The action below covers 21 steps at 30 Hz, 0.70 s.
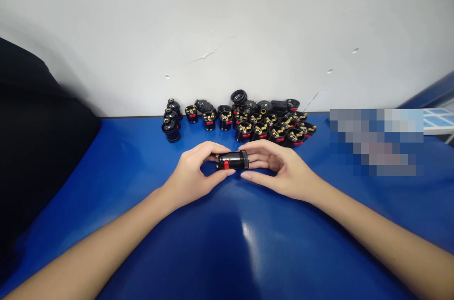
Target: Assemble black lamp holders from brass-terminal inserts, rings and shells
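A black lamp socket (234,160) lies sideways between my hands, just above the blue table. It has a red switch on its side, brass contacts at the left end and a wider black ring at the right end. My left hand (198,170) grips its body, fingers on the far side and thumb on the near side. My right hand (280,170) curves around the ringed end, with the index fingertip at the ring and the thumb just below it. How firmly the right fingers press cannot be made out.
Several black socket bodies (260,131) with brass contacts and red switches stand along the back of the blue table (159,243). Black domed pieces (171,130) stand at the left; loose black caps (239,97) lie behind. A white wall (227,30) rises beyond. Dark cloth (39,139) hangs at left.
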{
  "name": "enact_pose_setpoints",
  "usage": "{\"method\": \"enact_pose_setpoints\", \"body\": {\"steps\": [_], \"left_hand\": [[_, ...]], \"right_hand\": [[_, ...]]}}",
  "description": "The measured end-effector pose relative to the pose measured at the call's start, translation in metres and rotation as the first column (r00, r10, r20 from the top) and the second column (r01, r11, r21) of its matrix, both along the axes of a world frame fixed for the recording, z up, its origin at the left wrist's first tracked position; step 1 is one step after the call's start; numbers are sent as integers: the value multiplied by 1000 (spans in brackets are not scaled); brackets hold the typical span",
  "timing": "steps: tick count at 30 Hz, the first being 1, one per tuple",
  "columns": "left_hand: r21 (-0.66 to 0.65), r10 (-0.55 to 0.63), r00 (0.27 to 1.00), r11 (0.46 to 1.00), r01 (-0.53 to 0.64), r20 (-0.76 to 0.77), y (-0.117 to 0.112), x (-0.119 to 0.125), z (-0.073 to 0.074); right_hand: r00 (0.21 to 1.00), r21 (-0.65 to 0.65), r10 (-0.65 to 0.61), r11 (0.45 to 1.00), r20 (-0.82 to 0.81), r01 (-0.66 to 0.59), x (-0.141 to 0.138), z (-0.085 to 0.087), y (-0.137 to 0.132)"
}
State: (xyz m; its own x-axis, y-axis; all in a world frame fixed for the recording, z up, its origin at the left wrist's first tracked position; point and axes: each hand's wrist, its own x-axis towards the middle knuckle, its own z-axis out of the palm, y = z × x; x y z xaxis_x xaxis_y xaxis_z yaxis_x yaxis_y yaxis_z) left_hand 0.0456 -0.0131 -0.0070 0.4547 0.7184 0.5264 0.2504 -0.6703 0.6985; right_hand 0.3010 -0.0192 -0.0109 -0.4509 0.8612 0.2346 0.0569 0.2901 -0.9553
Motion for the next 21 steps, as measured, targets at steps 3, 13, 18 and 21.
{"method": "enact_pose_setpoints", "body": {"steps": [3, 13, 18, 21], "left_hand": [[-75, -2, 1000, 997, 3, 9, 0, 0, 1], [307, -3, 993, 951, 40, -119, 2, -3, 2], [236, -65, 996, 968, 80, -67, 1, -3, 5], [128, -10, 997, 992, 20, -78, -1, -2, 6]], "right_hand": [[1000, 22, -10, 1000, -10, 10, 0, -2, 0], [994, -150, 40, 987, -101, -55, -4, 4, -1], [991, -183, 34, 981, -130, -58, -1, 5, 1], [993, -169, 28, 984, -114, -47, -1, 5, 1]]}}
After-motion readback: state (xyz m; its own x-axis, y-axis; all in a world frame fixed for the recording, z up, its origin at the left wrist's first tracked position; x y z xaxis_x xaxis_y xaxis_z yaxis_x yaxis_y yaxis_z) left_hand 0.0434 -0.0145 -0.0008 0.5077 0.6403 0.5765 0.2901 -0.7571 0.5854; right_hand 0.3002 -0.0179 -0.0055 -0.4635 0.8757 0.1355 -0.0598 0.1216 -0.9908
